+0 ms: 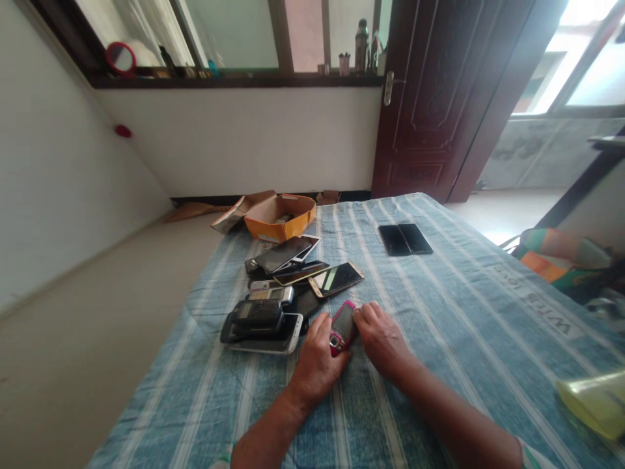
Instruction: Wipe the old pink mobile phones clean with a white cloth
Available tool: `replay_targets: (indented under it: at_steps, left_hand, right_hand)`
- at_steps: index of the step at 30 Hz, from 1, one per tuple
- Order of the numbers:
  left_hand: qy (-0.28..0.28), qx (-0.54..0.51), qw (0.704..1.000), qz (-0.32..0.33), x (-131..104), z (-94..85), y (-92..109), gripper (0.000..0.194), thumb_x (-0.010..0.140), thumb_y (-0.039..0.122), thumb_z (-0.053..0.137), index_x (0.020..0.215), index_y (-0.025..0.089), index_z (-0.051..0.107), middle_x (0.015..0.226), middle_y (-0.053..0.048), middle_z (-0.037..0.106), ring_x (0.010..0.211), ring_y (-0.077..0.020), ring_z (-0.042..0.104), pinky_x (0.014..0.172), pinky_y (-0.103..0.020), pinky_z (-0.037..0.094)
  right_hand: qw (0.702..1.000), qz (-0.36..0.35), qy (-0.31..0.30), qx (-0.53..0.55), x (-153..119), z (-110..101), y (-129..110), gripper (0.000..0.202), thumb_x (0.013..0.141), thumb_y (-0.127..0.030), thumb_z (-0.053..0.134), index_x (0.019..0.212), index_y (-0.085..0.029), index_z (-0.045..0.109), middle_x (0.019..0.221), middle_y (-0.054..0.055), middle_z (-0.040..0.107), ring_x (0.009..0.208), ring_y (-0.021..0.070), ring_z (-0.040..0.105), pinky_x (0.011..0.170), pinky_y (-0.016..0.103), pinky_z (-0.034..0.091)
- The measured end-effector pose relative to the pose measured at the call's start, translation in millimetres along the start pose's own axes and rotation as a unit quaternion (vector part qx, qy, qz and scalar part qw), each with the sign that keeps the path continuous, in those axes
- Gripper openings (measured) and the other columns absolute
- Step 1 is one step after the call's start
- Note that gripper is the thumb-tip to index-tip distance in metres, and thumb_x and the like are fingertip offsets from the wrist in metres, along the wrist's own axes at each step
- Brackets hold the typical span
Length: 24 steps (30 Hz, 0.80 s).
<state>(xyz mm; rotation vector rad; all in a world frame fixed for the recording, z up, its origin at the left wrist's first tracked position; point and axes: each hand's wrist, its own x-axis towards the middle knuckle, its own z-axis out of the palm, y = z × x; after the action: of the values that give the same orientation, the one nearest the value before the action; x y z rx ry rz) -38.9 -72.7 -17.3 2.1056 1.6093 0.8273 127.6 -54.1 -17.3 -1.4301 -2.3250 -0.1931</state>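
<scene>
A pink mobile phone with a grey screen is tilted between my two hands, low over the striped cloth. My left hand grips its lower left side, the thumb along the bottom end. At the upper right edge, the bent fingers of my right hand are closed against the phone; their tips are partly hidden. Just left of my left hand lies a heap of phones, with a black phone on top of a white-edged smartphone. Beyond my fingers rests a gold smartphone, and a silver keypad phone is in the heap.
An open orange box with items inside stands at the table's far left edge. Two dark smartphones lie side by side at the far right. Something yellow and transparent sits at the right edge. A brown door rises behind.
</scene>
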Motion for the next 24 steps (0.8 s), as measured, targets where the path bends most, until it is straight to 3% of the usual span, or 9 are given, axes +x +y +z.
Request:
replay_targets:
  at_steps: [10, 18, 21, 24]
  left_hand:
    - [0.008, -0.006, 1.000, 0.010, 1.6, -1.9, 6.6, 0.051, 0.066, 0.014, 0.066, 0.116, 0.013, 0.056, 0.124, -0.016, 0.058, 0.121, -0.0277, 0.054, 0.105, -0.044, 0.044]
    - [0.004, -0.007, 1.000, 0.000, 3.2, -1.6, 3.4, 0.048, 0.071, 0.017, 0.062, 0.117, 0.009, 0.056, 0.127, -0.020, 0.057, 0.124, -0.0293, 0.052, 0.106, -0.046, 0.043]
    - [0.004, -0.001, 1.000, -0.009, 3.9, -3.2, 1.3, 0.051, 0.069, 0.018, 0.062, 0.118, 0.008, 0.057, 0.128, -0.021, 0.057, 0.123, -0.0308, 0.053, 0.106, -0.047, 0.042]
    - [0.002, 0.006, 1.000, -0.017, 4.9, -4.4, -2.9, 0.054, 0.066, 0.019, 0.063, 0.119, 0.007, 0.057, 0.128, -0.022, 0.058, 0.122, -0.0322, 0.054, 0.106, -0.046, 0.044]
  right_hand:
    - [0.997, -0.006, 0.030, -0.068, -22.6, 1.9, -24.5, 0.020, 0.080, -0.001, 0.052, 0.093, -0.012, 0.062, 0.090, 0.011, 0.057, 0.088, 0.0271, 0.050, 0.070, 0.036, 0.047]
    - [0.996, -0.041, 0.077, 0.004, -26.7, 5.9, -41.3, 0.018, 0.084, -0.002, 0.046, 0.089, -0.012, 0.061, 0.088, 0.011, 0.057, 0.084, 0.0251, 0.051, 0.068, 0.035, 0.047]
    - [0.994, -0.042, 0.064, 0.076, -22.1, 0.9, -36.3, 0.017, 0.084, -0.004, 0.048, 0.086, -0.016, 0.059, 0.086, 0.006, 0.057, 0.080, 0.0214, 0.051, 0.069, 0.032, 0.045]
    - [0.991, -0.026, 0.051, 0.120, -10.5, -6.2, -15.0, 0.017, 0.085, -0.003, 0.048, 0.084, -0.019, 0.057, 0.086, 0.004, 0.057, 0.082, 0.0188, 0.051, 0.071, 0.028, 0.044]
